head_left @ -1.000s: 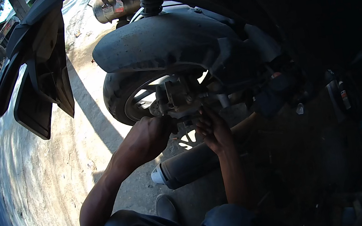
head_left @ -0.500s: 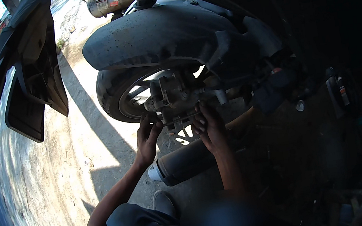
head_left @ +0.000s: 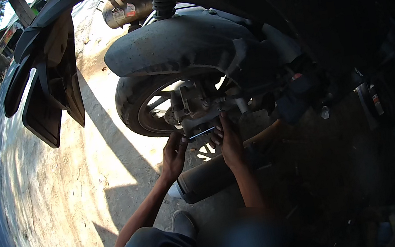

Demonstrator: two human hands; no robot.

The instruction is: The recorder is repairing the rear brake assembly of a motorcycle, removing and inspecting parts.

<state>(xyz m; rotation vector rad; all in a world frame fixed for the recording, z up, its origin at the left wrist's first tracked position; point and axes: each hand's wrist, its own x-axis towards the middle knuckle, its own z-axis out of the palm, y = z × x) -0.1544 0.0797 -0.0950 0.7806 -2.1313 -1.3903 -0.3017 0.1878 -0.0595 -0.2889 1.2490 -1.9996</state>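
Note:
A thin, shiny metal rod [head_left: 201, 133] spans the gap between my two hands, just below the rear wheel's hub; its exact kind is unclear. My left hand [head_left: 174, 156] pinches its left end between thumb and fingers. At the other end my right hand [head_left: 230, 141] has its fingers closed round the rod, with the forefinger pointing up toward the brake caliper [head_left: 194, 99]. That dusty caliper sits in front of the spoked wheel, directly above my fingers. Shade hides the fine detail of what my right fingertips touch.
A dark exhaust muffler [head_left: 205, 179] with a pale tip runs below my hands. Above are the tyre [head_left: 127, 108], a grey mudguard [head_left: 171, 44] and a coil spring [head_left: 163, 6]. Black tail bodywork [head_left: 44, 117] hangs at the left. My shoe [head_left: 183, 224] rests on concrete.
The whole view has shifted slightly, so the motorcycle appears farther right and lower. The rod now catches the light. Both hands keep hold of it near the caliper.

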